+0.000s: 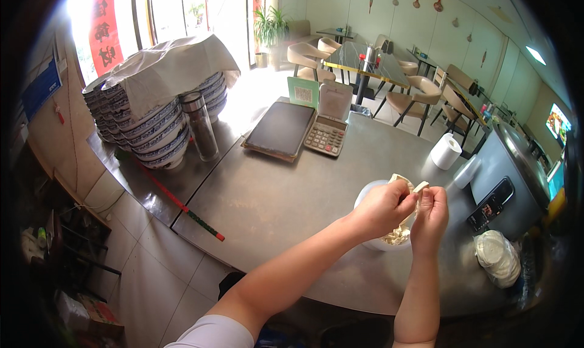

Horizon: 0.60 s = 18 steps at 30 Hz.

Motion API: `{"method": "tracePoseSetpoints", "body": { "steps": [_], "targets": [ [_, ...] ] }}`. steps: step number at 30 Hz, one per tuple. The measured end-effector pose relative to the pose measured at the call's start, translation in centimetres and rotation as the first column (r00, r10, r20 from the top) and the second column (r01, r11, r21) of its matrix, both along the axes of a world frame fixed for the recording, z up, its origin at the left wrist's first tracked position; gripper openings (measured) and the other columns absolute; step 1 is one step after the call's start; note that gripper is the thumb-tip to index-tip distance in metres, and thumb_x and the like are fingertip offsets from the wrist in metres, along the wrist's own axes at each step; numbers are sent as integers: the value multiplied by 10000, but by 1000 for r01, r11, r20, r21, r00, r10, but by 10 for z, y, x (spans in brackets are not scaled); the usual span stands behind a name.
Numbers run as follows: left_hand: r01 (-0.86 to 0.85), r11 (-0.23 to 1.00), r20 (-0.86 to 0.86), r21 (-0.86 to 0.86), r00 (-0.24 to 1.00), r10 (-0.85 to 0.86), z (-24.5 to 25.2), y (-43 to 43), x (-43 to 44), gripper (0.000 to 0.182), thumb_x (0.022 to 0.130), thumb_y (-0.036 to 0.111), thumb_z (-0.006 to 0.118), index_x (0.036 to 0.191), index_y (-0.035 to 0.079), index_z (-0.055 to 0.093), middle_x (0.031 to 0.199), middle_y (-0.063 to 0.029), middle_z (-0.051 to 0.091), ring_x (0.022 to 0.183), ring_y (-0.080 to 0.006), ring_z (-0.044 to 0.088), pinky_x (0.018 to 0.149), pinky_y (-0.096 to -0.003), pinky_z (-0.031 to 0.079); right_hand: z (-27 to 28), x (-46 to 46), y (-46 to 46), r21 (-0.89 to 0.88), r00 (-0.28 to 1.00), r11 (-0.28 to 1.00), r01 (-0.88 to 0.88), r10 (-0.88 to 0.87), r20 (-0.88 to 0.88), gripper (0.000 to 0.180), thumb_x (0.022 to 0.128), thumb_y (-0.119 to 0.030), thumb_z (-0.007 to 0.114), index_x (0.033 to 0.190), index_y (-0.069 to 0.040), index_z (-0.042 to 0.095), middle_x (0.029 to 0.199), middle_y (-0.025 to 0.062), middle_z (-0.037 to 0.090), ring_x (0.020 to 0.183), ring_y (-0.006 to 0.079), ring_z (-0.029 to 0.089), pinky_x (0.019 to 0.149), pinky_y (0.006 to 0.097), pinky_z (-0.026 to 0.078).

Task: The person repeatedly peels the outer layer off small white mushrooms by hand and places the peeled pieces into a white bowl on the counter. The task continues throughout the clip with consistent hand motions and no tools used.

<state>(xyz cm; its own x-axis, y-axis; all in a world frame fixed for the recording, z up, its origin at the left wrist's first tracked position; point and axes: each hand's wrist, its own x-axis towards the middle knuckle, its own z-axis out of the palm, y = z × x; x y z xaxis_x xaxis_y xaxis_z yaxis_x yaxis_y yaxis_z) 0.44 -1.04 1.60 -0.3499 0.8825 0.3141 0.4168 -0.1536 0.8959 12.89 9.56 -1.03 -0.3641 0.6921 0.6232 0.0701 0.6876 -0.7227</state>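
Over a white bowl (pixel 367 192), my left hand (pixel 383 207) grips a pale piece of flatbread (pixel 398 178), part of which shows beyond the fingers. My right hand (pixel 429 213) is close against it, thumb and fingers pinching a strip of the same bread (pixel 421 186) between the two hands. Small torn bits of bread (pixel 396 235) lie inside the bowl below. My hands and wrists cover much of the bowl and its contents. To the right, a clear plastic bag of round flatbreads (pixel 497 259) rests on the steel counter (pixel 283 202).
A phone (pixel 491 204) leans on a large grey cooker (pixel 511 165), near a paper roll (pixel 445 152). Farther off are a calculator (pixel 325 136), a tablet (pixel 282 128) and a glass bottle (pixel 200 129). Cloth-covered stacked bowls (pixel 155 136) stand left, beside a red-green stick (pixel 203 225).
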Motion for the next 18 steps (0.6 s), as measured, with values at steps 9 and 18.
{"method": "tracePoseSetpoints", "body": {
  "steps": [9,18],
  "targets": [
    [-204,968,70,143,978,196,-10,7,-9,294,1032,255,734,1043,-31,667,869,-91,724,794,-130,674,726,-304,567,-3,-3,2,-56,937,944,-327,315,-149,438,1063,-390,676,1289,-20,614,1057,10,605,926,102,552,841,252,487],
    [118,976,389,183,903,-182,-8,9,-15,220,992,117,759,1122,-45,686,1024,-47,727,943,-93,680,857,-269,584,2,0,10,-399,855,763,-508,389,-343,126,1065,-152,668,1096,-37,627,871,-7,643,705,69,542,640,206,460]
  ]
}}
